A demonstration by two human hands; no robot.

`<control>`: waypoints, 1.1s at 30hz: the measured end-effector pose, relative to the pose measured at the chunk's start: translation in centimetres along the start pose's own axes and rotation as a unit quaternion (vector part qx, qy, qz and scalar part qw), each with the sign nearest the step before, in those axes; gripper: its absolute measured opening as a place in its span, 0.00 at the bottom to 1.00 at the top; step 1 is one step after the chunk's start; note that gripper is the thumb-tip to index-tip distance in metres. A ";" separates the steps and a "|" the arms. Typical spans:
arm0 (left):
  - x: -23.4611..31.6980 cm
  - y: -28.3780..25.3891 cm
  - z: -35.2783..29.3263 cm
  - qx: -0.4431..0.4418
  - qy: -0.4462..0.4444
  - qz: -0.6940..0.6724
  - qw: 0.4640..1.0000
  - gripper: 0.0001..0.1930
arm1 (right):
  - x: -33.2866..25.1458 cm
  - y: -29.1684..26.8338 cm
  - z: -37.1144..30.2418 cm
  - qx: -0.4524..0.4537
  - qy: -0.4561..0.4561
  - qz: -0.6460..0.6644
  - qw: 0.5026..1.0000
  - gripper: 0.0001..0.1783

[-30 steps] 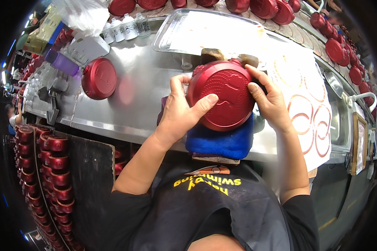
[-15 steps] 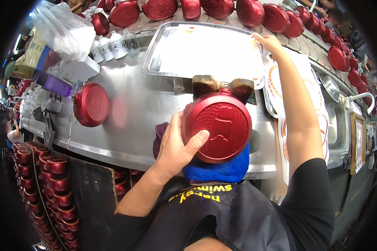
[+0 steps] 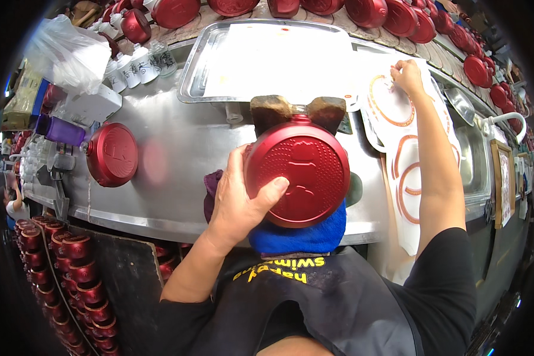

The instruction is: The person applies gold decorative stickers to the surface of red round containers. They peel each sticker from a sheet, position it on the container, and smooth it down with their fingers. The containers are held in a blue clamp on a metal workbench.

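Observation:
A round, flat red bottle [image 3: 299, 172] with a raised pattern lies face up in front of me. My left hand [image 3: 243, 199] grips its left side, thumb on top of the face. The bottle's short neck rests between two dark, worn blocks [image 3: 271, 114], and a blue cloth [image 3: 299, 236] is under its near side. Out to the right, my right hand [image 3: 407, 78] has its fingers bent together at a white sheet printed with orange rings [image 3: 406, 151]. Whatever may be between those fingertips is too small to make out.
A metal tray [image 3: 188, 77] holding white sheets stands beyond the blocks. Another red bottle [image 3: 113, 154] lies on the steel table [image 3: 184, 196] at left, near white squeeze bottles [image 3: 141, 64] and a plastic bag [image 3: 71, 53]. More red bottles line the back; a sink [image 3: 471, 160] is at right.
My right hand has moved from the tray's far right corner to the ring-printed sheet on the right. My left hand still holds the bottle; the whole view has shifted slightly.

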State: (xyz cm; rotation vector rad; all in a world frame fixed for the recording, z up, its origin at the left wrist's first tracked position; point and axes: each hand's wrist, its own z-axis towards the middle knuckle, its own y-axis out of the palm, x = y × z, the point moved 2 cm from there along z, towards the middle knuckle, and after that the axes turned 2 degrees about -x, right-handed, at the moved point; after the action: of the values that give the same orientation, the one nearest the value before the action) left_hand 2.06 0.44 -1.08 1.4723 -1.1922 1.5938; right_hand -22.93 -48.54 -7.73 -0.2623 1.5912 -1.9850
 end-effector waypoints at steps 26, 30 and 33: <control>0.0 1.7 -1.8 0.144 0.188 0.126 0.963 0.50 | -29.1 -13.0 -22.8 0.063 -0.276 0.278 0.918 0.08; 0.8 2.8 -2.5 0.146 0.224 0.316 0.910 0.59 | -28.2 -11.8 -22.7 0.039 -0.244 0.310 0.918 0.09; 0.8 2.7 -2.3 0.138 0.210 0.308 0.917 0.60 | -28.1 -12.0 -22.3 0.021 -0.249 0.319 0.914 0.09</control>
State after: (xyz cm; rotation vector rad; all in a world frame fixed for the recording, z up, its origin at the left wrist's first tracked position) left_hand -1.42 1.51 -0.64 0.8486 -1.2732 2.4395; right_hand -14.68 -13.27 3.09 -0.1796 1.1098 -1.3068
